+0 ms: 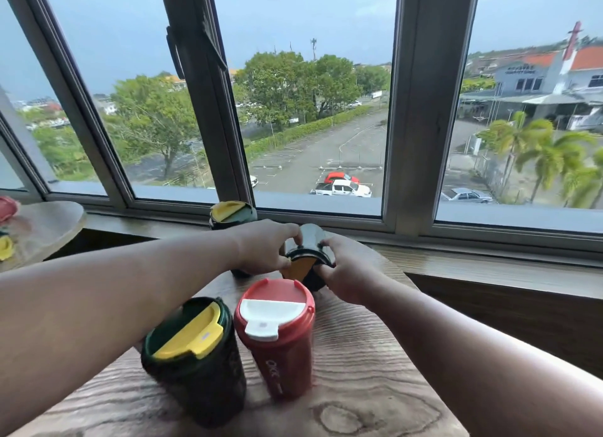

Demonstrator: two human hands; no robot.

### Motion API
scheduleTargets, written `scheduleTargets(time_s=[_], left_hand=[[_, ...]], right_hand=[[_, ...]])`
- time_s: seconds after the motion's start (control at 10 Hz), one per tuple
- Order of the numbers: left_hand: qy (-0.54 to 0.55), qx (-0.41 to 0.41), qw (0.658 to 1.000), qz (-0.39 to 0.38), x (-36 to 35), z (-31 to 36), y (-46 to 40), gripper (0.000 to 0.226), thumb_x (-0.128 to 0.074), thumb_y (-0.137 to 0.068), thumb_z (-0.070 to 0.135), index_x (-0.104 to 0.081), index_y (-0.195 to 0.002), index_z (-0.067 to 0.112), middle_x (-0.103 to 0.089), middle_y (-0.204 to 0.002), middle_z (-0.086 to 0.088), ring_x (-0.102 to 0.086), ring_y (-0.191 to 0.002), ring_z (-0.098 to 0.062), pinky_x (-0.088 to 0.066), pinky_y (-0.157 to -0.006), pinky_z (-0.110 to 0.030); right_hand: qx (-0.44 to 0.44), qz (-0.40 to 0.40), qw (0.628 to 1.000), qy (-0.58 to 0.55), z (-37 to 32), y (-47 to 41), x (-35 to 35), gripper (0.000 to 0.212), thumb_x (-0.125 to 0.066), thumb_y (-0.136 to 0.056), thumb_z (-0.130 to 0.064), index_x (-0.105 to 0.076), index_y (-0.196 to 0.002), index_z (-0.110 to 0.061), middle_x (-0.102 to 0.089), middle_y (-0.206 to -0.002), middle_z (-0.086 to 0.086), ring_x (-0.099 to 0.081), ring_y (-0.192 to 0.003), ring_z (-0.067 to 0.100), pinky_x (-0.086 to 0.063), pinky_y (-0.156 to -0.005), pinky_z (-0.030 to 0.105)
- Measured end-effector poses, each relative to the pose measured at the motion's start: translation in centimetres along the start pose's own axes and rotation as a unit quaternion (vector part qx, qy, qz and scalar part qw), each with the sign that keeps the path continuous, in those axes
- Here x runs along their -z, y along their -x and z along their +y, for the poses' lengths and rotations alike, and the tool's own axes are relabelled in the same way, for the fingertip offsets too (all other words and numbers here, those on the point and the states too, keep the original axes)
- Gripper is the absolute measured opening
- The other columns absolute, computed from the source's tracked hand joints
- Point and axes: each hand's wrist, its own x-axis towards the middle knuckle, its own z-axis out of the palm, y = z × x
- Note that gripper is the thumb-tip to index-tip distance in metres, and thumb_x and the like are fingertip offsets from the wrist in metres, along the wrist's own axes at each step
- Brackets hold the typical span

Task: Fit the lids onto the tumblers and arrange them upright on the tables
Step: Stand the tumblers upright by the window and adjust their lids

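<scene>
Tumbler in hand (310, 260) — a black one with an orange flap on its lid — sits at the far end of the wooden counter (365, 355), near the window sill (489, 260), and both hands are on it. Our left hand (264, 250) curls its fingers over the left side of the lid rim; our right hand (346, 273) grips the right side, thumb near the flap. The cup appears tilted toward us, though the base is hidden. Nearer to us stand two finished ones, upright and just beside each other: a dark green tumbler with a yellow flap (195, 358) and a red tumbler with a white flap (277, 335). Another green one (231, 214) stands behind the left hand. We judge the lid is being seated now. To do this well: press evenly on opposite sides of the rim, keep the cup steady from below, and check the rim sits flush all round — a lid high on one side would pop off. Then set it upright, apart from its neighbours. A second counter (49, 231) at far left carries blurred red and yellow pieces; we cannot tell what they are.
</scene>
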Motion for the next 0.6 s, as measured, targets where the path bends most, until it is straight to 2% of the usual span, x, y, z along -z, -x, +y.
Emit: scheduleTargets(time_s=[0.1,0.2,0.3,0.4,0.5,0.6], left_hand=[[0.027,0.001,1.0,0.004,0.7,-0.1,0.2,0.038,-0.06,-0.096,0.032,-0.053,-0.134,0.028,-0.066,-0.114,0.005,-0.058,-0.094,-0.01,-0.043,-0.083,-0.024],[0.105,0.013,0.994,0.007,1.7,-0.3,0.5,0.034,-0.056,-0.099,0.031,-0.052,-0.133,0.029,-0.068,-0.105,0.003,-0.065,-0.093,-0.013,-0.047,-0.076,-0.023],[0.216,0.045,0.975,0.038,2.5,-0.5,0.8,0.025,-0.05,-0.103,0.026,-0.058,-0.127,0.025,-0.066,-0.102,0.0,-0.066,-0.087,-0.011,-0.052,-0.063,-0.016],[0.299,0.084,0.95,0.038,2.7,-0.8,1.4,0.023,-0.046,-0.105,0.025,-0.062,-0.121,0.021,-0.066,-0.107,-0.011,-0.07,-0.089,-0.023,-0.062,-0.068,-0.032],[0.339,0.107,0.934,0.029,2.6,-1.2,1.9,0.023,-0.045,-0.105,0.025,-0.063,-0.119,0.019,-0.065,-0.104,-0.012,-0.072,-0.081,-0.025,-0.058,-0.059,-0.029],[0.333,0.121,0.934,0.043,2.2,-1.5,2.2,0.025,-0.047,-0.104,0.023,-0.064,-0.121,0.016,-0.066,-0.095,-0.003,-0.069,-0.073,-0.014,-0.053,-0.054,-0.02]], right_hand=[[0.006,0.0,1.0,-0.012,-0.9,0.5,1.2,0.037,-0.058,-0.099,-0.031,-0.049,-0.133,-0.023,-0.065,-0.094,0.005,-0.059,-0.068,0.013,-0.048,-0.058,0.022],[0.015,0.006,1.0,-0.014,-1.5,0.2,1.9,0.033,-0.048,-0.095,-0.048,-0.052,-0.125,-0.033,-0.068,-0.093,0.0,-0.066,-0.076,0.019,-0.058,-0.069,0.035],[0.014,0.0,1.0,-0.021,-1.8,-0.9,2.4,0.038,-0.042,-0.08,-0.064,-0.057,-0.102,-0.036,-0.069,-0.083,0.001,-0.069,-0.078,0.027,-0.059,-0.079,0.052],[0.025,-0.026,0.999,-0.025,-3.6,-0.5,3.0,0.037,-0.043,-0.089,-0.054,-0.059,-0.091,-0.021,-0.068,-0.074,0.007,-0.062,-0.062,0.02,-0.054,-0.061,0.038],[0.033,-0.05,0.998,-0.011,-4.7,-0.5,2.8,0.044,-0.039,-0.099,-0.043,-0.059,-0.074,-0.013,-0.065,-0.059,0.007,-0.054,-0.048,0.017,-0.043,-0.052,0.03],[0.031,-0.054,0.998,-0.002,-5.3,-0.3,2.4,0.051,-0.037,-0.097,-0.049,-0.057,-0.063,-0.016,-0.061,-0.049,0.001,-0.053,-0.049,0.017,-0.043,-0.057,0.032]])
